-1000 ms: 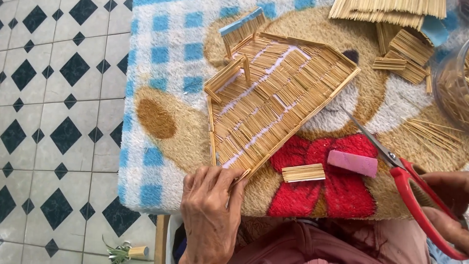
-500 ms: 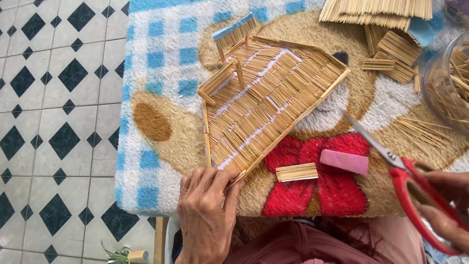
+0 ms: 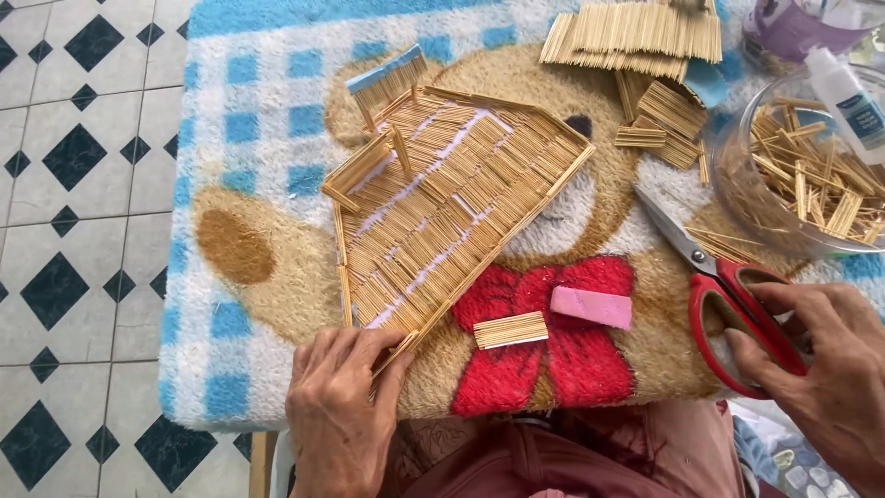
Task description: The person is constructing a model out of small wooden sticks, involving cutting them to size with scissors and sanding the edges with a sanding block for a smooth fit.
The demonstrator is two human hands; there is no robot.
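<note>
- Stick panel (image 3: 452, 207), thin wooden sticks glued in rows: mid-blanket (image 3: 230, 111); left hand (image 3: 341, 406) pinches its near corner.
- Right hand (image 3: 830, 369) grips red-handled scissors (image 3: 728, 286), right edge.
- Pink block (image 3: 591, 306); small stick bundle (image 3: 510, 329).
- Glass bowl (image 3: 737, 175), white glue bottle (image 3: 853, 101): far right corner.

White glue bottle (image 3: 853, 103), blue label, top right
</note>
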